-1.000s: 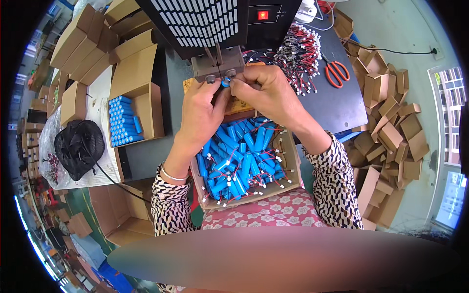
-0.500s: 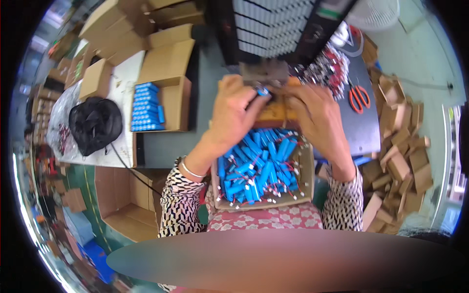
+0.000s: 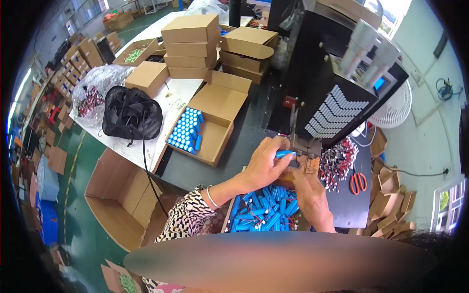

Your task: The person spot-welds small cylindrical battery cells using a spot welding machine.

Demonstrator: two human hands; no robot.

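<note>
While the bare left hand (image 3: 264,163) keeps a small blue cylinder (image 3: 284,154) pinched between thumb and fingers just right of the frame's centre, the bare right hand (image 3: 312,200), close against that cylinder a second ago, has come away below and to the right. Its fingers bend over an orange-brown block (image 3: 287,180); I cannot tell whether that grip has hold of anything. The left grip is closed around the cylinder, which now shows its side, just beside the metal head (image 3: 307,145) of the tall black machine (image 3: 312,73) at upper right. The view has swung too, bringing more stacked brown cardboard boxes (image 3: 190,46) into the upper left. As I judge it, one hand alone now carries the cylinder, still apart from the loose blue cylinders (image 3: 264,215) piled at lower centre.
</note>
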